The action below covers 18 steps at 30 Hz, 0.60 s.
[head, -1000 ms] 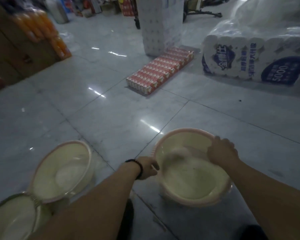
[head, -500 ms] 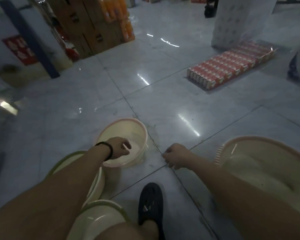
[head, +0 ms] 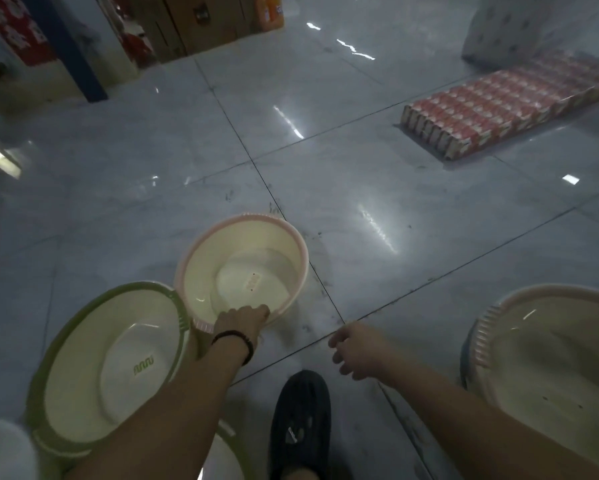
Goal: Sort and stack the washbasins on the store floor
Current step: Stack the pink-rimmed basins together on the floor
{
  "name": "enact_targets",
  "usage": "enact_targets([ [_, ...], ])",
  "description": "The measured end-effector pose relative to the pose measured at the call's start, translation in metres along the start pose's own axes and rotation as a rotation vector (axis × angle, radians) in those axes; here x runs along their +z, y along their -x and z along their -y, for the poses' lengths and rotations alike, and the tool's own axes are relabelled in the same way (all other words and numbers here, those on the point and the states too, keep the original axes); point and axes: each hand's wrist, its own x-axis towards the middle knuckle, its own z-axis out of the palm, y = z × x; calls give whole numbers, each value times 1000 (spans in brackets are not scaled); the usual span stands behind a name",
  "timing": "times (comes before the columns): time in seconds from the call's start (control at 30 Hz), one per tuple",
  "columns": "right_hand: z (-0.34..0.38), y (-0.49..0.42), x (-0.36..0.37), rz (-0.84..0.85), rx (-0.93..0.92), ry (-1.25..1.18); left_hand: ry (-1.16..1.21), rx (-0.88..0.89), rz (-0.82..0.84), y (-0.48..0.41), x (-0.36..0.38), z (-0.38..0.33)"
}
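Observation:
A small pink-rimmed washbasin (head: 242, 268) sits on the tiled floor in front of me. My left hand (head: 240, 320) grips its near rim, a dark band on the wrist. To its left lies a green-rimmed washbasin (head: 104, 362), tilted against other basins below. Another basin (head: 221, 455) shows partly under my left forearm. A larger pink-rimmed washbasin (head: 547, 362) stands at the right edge. My right hand (head: 355, 351) hovers over the floor between the pink basins, fingers loosely curled and holding nothing.
My black shoe (head: 299, 424) stands on the floor between my arms. A flat pack of red cartons (head: 505, 105) lies at the upper right beside a white wrapped stack (head: 533, 26). Cardboard boxes (head: 194, 22) and a blue post (head: 73, 53) stand at the upper left.
My view swung left from the large pink basin, which both hands had held. My left hand has moved to the small pink basin and taken its near rim; my right hand hangs free.

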Motion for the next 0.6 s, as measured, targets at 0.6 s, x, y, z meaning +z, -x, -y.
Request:
enact_targets([
  [0.6, -4, 160, -108, -387, -113, -268, 141, 298, -340, 128, -120, -77],
])
